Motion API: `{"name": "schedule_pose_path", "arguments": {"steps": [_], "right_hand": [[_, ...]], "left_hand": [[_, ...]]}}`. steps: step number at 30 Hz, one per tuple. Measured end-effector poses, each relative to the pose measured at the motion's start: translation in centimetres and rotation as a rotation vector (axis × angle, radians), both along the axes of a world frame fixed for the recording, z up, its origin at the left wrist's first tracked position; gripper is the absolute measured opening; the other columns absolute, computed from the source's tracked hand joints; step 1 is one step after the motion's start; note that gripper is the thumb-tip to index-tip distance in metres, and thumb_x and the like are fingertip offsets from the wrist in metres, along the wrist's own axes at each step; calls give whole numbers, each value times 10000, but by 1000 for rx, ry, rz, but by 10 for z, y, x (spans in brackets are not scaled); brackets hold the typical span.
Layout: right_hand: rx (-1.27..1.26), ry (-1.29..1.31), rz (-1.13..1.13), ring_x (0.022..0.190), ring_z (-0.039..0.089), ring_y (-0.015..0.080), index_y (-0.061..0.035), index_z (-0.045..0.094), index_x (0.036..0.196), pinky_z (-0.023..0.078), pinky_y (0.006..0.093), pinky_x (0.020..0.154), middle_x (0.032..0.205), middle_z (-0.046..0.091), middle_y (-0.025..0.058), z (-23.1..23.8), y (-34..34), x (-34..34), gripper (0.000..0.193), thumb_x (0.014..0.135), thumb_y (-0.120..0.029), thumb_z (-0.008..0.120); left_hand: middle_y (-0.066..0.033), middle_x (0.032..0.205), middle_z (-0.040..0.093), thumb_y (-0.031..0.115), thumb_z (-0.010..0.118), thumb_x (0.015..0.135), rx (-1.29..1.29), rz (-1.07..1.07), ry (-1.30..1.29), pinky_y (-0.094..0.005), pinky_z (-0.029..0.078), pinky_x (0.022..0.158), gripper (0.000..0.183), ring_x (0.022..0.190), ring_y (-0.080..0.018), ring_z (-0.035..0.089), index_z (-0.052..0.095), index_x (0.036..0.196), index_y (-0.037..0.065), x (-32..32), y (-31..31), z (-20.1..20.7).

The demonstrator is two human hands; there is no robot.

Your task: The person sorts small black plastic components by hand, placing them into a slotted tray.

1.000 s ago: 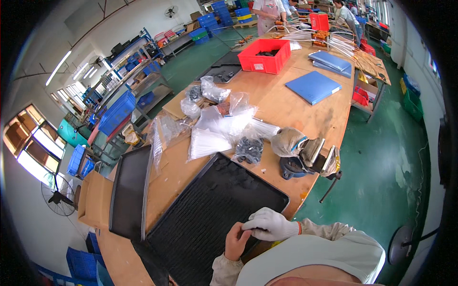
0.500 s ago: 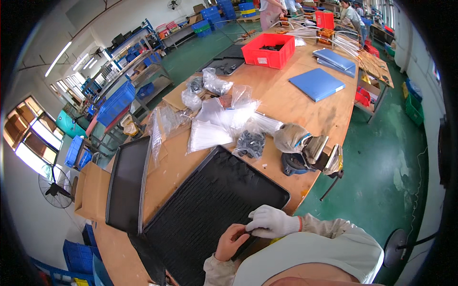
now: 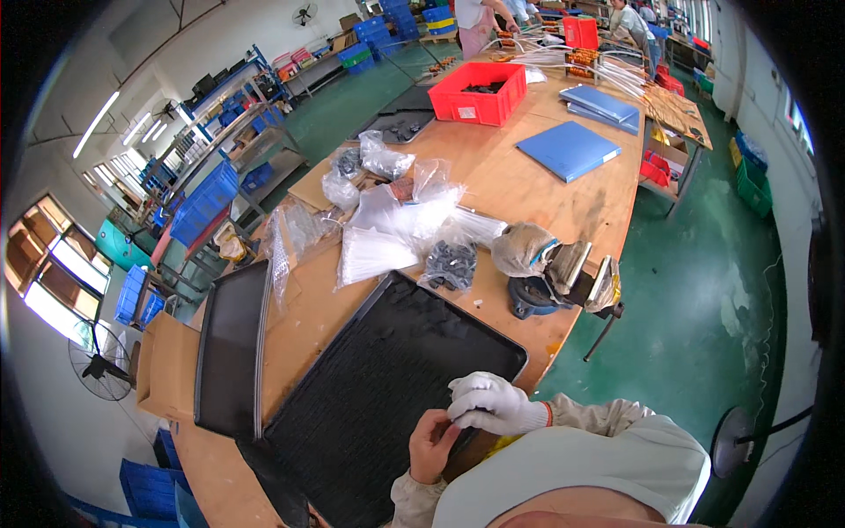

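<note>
Left hand (image 3: 429,449) meets gloved right hand (image 3: 493,405) over black tray (image 3: 370,396)

Fingers are curled, tips together; whether they grip anything, I cannot tell. The right forearm (image 3: 591,414) angles in from the right. The tray's right corner sits just inside the bench's (image 3: 568,216) right edge, near the vise (image 3: 566,268). Beyond, bare wood lies open toward the blue binder (image 3: 570,151).
</note>
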State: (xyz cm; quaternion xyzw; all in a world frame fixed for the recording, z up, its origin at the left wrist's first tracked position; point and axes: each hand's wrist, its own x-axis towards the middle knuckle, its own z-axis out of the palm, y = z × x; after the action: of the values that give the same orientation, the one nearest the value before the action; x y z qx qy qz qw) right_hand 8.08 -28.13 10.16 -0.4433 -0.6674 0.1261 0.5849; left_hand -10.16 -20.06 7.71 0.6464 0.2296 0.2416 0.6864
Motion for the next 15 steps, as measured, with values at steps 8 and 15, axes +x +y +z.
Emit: {"name": "schedule_pose_path", "arguments": {"steps": [8, 15], "right_hand": [[-187, 61, 47, 994, 602, 305, -84, 610, 981, 486, 412, 889, 927, 614, 85, -13, -11, 1, 184, 822, -72, 702], [-54, -176, -64, 915, 591, 265, -118, 619, 975, 486, 427, 864, 897, 570, 41, -16, -8, 1, 261, 745, -79, 737]], "left_hand": [[-31, 979, 627, 26, 661, 873, -89, 74, 90, -222, 461, 798, 204, 887, -91, 585, 616, 1069, -12, -8, -13, -2], [-38, 946, 631, 38, 635, 877, -147, 70, 194, -248, 485, 788, 188, 851, -107, 597, 599, 1056, -9, -7, -13, 2]]}}
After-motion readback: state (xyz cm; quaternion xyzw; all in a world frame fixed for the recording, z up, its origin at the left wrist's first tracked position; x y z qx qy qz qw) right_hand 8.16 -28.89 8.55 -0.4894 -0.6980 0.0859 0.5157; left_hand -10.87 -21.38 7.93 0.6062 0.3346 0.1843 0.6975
